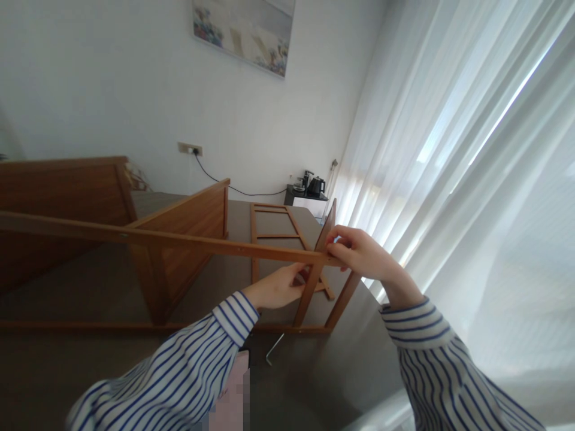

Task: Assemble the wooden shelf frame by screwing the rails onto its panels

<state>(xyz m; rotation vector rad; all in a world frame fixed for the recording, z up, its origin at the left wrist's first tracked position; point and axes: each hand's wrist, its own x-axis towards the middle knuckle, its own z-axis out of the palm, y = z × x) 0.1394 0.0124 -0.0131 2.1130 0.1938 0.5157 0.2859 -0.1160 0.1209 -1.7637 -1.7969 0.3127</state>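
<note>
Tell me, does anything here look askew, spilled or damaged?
Nothing looks plainly spilled or damaged. The wall picture slants down to the right, though the camera's tilt may explain that. A bent metal tool lies loose beside the wooden unit, hardly strange.

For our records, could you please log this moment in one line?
left hand: by post | right hand: at wooden frame | hex key: lying nearby

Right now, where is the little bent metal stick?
In the head view, the bent metal stick is low and near the middle, just on the near side of the wooden frame's lower rail, right of the pink item.
</note>
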